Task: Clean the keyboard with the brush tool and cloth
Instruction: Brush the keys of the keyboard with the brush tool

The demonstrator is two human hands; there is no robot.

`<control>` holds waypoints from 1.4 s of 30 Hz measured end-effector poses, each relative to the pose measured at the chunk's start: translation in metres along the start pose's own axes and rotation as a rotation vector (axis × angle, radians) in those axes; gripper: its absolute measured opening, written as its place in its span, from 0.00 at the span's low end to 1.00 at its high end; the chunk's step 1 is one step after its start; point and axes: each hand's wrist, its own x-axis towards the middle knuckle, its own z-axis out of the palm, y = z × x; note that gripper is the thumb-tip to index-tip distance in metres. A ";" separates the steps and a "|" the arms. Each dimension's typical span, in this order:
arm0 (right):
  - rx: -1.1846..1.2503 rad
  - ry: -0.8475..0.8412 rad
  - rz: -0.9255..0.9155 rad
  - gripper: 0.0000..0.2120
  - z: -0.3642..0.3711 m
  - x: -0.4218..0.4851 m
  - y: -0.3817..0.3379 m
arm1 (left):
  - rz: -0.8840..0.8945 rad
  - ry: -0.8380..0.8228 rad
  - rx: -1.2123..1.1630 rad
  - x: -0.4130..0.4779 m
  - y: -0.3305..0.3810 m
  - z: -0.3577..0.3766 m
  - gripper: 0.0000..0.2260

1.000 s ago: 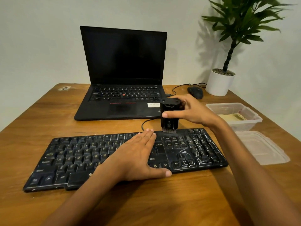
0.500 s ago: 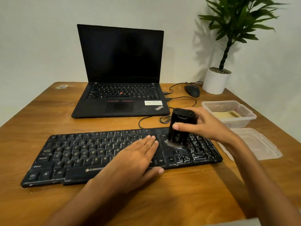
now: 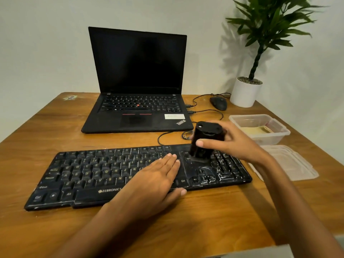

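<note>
Brush tool (image 3: 206, 140) moved since 1 s ago: off the far edge of the keyboard (image 3: 93, 175) and down onto the small key block between the main keys and the numpad. Since 0.5 s ago it has barely shifted. I see it tilted, top leaning right, with the bristle end on the keys. Right hand (image 3: 236, 144) grips its black body, thumb on the near face, fingers wrapped behind. Left hand (image 3: 154, 181) lies flat on the right end of the main keys, fingers straight and together, thumb past the front edge onto the worktop (image 3: 204, 220). White streaks show on the right-side keys. The folded yellowish cloth (image 3: 255, 130) sits in the clear plastic container (image 3: 279, 131) to the right, with the lid (image 3: 290, 162) beside it, nearer me. The open laptop (image 3: 137, 71) is behind the keyboard, screen dark.
</note>
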 end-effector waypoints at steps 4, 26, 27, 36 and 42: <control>0.003 0.016 0.069 0.14 -0.004 -0.006 0.014 | 0.004 0.008 0.011 0.000 -0.001 0.001 0.34; 0.152 0.106 -0.012 0.18 -0.006 -0.037 0.018 | -0.038 0.289 -0.045 -0.013 0.019 0.009 0.19; 0.181 0.109 -0.035 0.18 -0.005 -0.036 0.016 | -0.025 0.287 -0.043 -0.011 0.019 0.010 0.18; 0.147 0.101 -0.023 0.14 -0.008 -0.038 0.015 | 0.000 0.262 0.009 -0.010 0.024 0.000 0.20; 0.032 -0.056 -0.132 0.14 0.024 -0.027 0.000 | -0.019 0.223 -0.030 -0.015 0.023 -0.001 0.20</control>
